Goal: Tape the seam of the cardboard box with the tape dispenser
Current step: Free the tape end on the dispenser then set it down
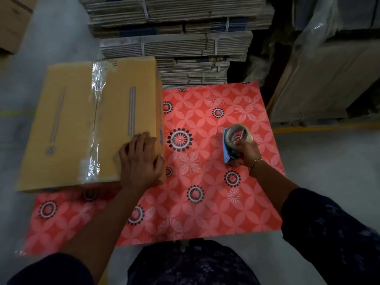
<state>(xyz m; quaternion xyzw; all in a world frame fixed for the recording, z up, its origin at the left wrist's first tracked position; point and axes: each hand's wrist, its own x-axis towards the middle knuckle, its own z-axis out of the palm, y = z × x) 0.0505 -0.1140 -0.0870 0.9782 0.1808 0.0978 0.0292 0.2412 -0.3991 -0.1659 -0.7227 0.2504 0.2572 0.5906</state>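
Note:
A closed tan cardboard box point(67, 124) lies at the left, partly on a red floral mat point(205, 182). A shiny strip of clear tape point(96, 112) runs along its centre seam from the far edge to the near edge. My left hand point(141, 161) rests on the box's near right corner, fingers spread over the top and side. My right hand point(246, 151) grips a blue tape dispenser point(231, 145) with a clear tape roll, held low over the mat, well to the right of the box.
Bundled stacks of flat cardboard point(174, 33) rise behind the mat. Plastic-wrapped pallets point(329, 79) stand at the right, another carton point(14, 23) at the far left. Grey floor surrounds the mat. My dark patterned clothing fills the bottom edge.

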